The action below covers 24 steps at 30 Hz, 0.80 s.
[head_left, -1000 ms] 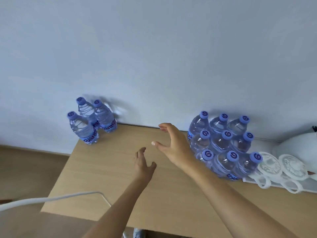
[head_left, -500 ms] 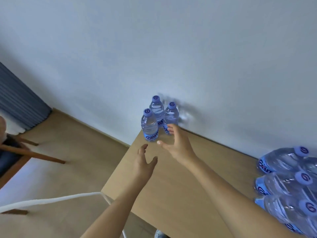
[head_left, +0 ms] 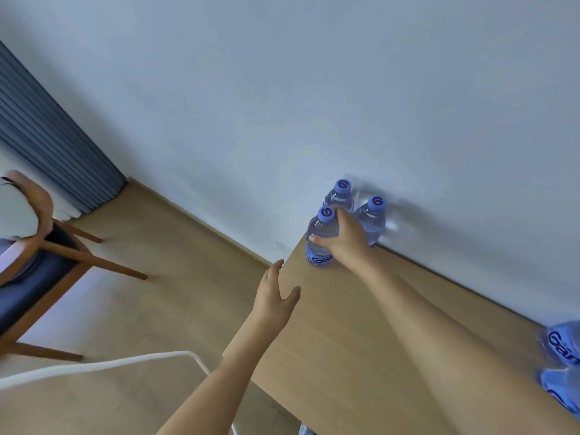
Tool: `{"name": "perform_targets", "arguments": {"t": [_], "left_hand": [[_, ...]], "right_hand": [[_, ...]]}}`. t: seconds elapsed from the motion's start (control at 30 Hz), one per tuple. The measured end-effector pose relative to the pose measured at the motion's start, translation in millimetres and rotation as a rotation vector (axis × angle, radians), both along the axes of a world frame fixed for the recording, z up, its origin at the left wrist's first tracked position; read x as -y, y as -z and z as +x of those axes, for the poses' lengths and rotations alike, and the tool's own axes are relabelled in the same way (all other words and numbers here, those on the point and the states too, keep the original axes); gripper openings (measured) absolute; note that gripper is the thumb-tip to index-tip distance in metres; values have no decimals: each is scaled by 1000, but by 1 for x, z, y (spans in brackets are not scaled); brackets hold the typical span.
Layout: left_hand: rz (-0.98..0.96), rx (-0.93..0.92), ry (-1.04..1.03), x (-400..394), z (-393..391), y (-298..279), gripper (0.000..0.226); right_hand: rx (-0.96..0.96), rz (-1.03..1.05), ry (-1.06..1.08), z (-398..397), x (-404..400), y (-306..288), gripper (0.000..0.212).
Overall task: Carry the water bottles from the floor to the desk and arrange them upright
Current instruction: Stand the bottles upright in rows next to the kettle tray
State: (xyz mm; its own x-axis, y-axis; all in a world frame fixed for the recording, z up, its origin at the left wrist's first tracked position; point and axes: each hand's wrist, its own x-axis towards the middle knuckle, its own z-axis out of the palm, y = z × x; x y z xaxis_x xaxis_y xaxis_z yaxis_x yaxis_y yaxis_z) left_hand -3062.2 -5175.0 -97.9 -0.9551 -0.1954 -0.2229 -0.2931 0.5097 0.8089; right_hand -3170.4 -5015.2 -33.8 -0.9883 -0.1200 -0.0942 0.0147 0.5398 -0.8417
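Three water bottles stand upright in a tight cluster at the far left corner of the desk [head_left: 361, 356], close against the wall [head_left: 314, 89]. The front bottle [head_left: 320, 243] sits nearest the desk corner, blue cap up, label band visible low on the body. The rear bottle [head_left: 340, 196] stands behind it, next to the wall; the right-hand bottle [head_left: 373, 219] stands just beside both, partly hidden by the hand. The right hand [head_left: 343, 240] is wrapped round the upper body of the front bottle, fingers curled across its front, thumb side up by the neck just below the cap; bottle base appears to rest on the desk. The left hand [head_left: 276, 296] holds nothing: it hovers over the desk's left edge, palm turned inward, fingers extended and together, thumb spread out, near the front bottle but not touching it. At the right edge of the view, parts of more bottles [head_left: 561, 365] show on the desk, blurred and cut off; count cannot be told. Beyond the desk: wood-tone floor [head_left: 141, 246], a wooden chair [head_left: 40, 246] with a dark seat at left, a blue pleated curtain [head_left: 47, 146] in the far left corner, and a white tube frame [head_left: 125, 362] in the foreground below the left forearm.
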Motion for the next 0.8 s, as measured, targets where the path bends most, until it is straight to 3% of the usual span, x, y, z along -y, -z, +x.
{"name": "perform_targets", "arguments": {"t": [0.23, 0.43, 0.67, 0.73, 0.8], "left_hand": [[31, 49, 32, 0, 1, 8, 69], [11, 62, 123, -7, 7, 1, 73], [170, 150, 340, -50, 12, -18, 107], [246, 171, 435, -65, 16, -17, 106], [295, 140, 524, -80, 24, -14, 92]], "right_hand": [[-26, 75, -6, -5, -4, 5, 46], [10, -59, 102, 30, -22, 4, 47], [80, -31, 218, 67, -71, -18, 43], [104, -1, 242, 77, -86, -24, 55], [121, 18, 274, 88, -102, -30, 72]]}}
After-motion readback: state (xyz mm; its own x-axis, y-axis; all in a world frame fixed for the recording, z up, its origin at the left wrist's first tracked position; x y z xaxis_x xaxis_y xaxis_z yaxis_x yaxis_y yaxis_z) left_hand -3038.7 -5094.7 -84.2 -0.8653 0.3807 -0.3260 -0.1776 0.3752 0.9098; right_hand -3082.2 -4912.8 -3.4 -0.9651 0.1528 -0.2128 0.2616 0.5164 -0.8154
